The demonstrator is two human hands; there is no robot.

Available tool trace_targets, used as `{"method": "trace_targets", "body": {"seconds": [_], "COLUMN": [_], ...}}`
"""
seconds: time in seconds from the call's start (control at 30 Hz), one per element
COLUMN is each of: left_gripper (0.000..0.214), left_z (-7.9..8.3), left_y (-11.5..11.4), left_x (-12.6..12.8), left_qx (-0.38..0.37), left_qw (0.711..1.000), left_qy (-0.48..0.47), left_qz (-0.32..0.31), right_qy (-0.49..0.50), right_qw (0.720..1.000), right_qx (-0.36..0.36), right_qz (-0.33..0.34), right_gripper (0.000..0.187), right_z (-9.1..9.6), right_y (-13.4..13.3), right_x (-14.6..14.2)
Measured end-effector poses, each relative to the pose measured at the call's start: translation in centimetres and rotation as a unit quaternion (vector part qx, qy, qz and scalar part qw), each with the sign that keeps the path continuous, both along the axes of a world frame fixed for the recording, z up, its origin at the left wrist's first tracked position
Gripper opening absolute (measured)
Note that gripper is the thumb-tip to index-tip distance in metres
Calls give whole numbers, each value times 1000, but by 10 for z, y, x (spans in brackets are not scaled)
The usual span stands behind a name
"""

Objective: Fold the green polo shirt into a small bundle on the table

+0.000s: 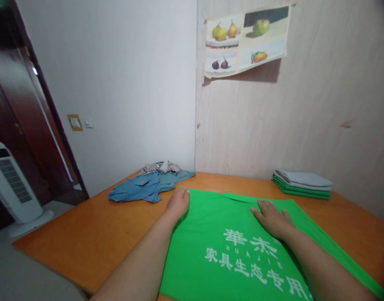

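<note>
A bright green T-shirt [198,225] with white printed characters and the letters HUAJIE lies spread on the orange table in front of me. At its far left corner, the fingers of my left hand [178,203] are curled around the cloth edge; the fingertips are partly hidden. My right hand [275,219] rests flat on the upper right part of the shirt, palm down with fingers spread, just above the print. The neckline shows along the far edge, between both hands. The near end of the shirt runs out of view.
A rumpled pile of blue clothes [138,187] and a striped cloth [160,167] lie at the back left of the table [85,234]. Folded grey and green garments [301,184] are stacked at the back right. A white tower fan [14,188] stands left, on the floor.
</note>
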State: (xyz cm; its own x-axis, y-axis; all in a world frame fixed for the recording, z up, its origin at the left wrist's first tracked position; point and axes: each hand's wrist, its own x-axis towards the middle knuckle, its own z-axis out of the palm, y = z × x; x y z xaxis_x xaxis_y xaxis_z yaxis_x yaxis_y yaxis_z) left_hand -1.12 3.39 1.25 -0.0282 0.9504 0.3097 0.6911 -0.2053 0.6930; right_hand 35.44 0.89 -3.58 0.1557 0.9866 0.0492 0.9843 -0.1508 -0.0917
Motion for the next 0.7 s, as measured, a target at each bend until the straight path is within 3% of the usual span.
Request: {"method": "trace_targets", "body": {"seconds": [0.2, 0.43, 0.57, 0.7], "left_gripper": [27, 16, 10, 12], "left_z": [2, 0, -2, -6], "left_y": [6, -1, -2, -1], "left_x": [-3, 12, 14, 13], "left_qx": [-20, -135, -149, -138], "left_qw": [988, 928, 906, 905], "left_qy": [-152, -346, -391, -397], "left_qz": [33, -38, -56, -64], "right_qy": [-6, -12, -12, -14], "right_qw": [1000, 1000, 1000, 1000], "right_qx": [2, 14, 16, 9], "right_qz": [1, 5, 13, 10], "right_gripper": [79, 79, 80, 80], "right_z": [-2, -4, -3, -2], "right_y": [0, 0, 0, -1], "right_x": [2, 4, 5, 6]}}
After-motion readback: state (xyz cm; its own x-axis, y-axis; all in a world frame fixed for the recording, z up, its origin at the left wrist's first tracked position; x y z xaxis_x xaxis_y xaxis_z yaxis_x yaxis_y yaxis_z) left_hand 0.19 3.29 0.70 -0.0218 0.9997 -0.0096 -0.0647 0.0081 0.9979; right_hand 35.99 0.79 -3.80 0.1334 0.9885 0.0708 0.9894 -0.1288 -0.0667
